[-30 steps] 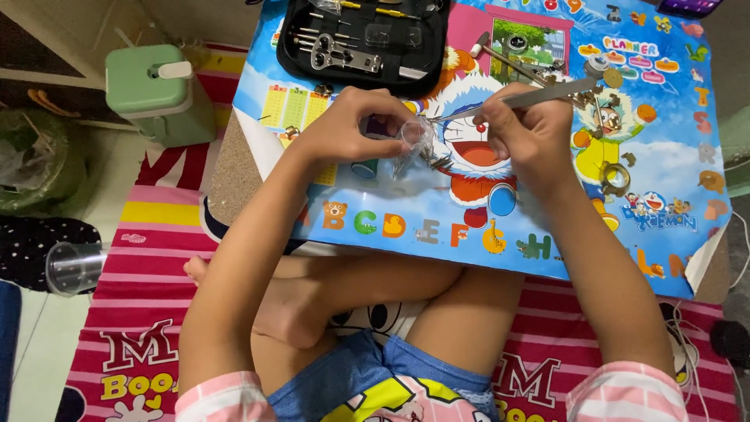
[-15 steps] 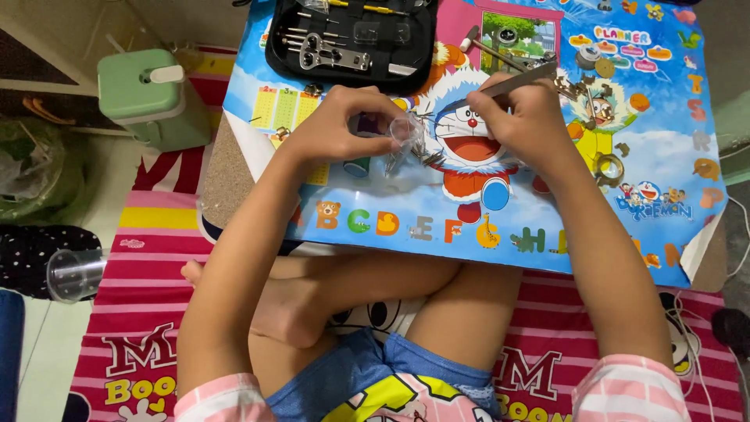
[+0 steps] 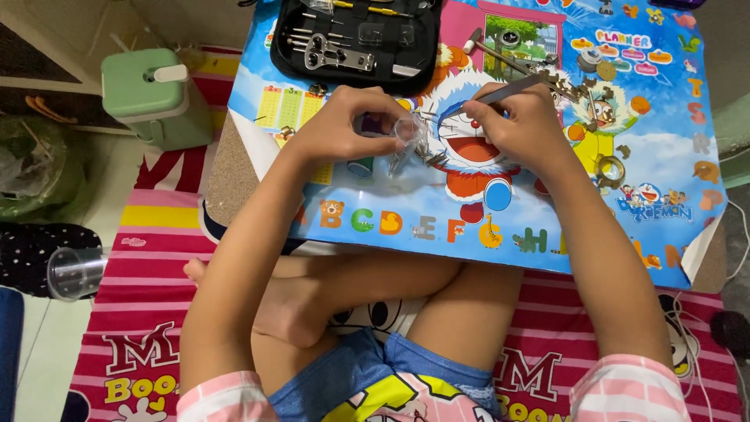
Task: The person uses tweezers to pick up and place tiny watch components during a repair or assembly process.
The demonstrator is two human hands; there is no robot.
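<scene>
While the left hand [image 3: 344, 129] pinches a small clear plastic bag [image 3: 408, 134], right hand [image 3: 519, 125] fingers grip tweezers [image 3: 500, 94], long axis running from 2 o'clock to 8 o'clock, tips toward the bag.

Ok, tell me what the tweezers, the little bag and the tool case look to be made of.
Tweezers in the right hand: metal by the look, thin, grey, dull sheen.
Little bag pinched by the left hand: clear soft plastic, see-through and crinkled with glints.
Tool case: black, matte, probably fabric or foam-lined; too small to tell.
</scene>
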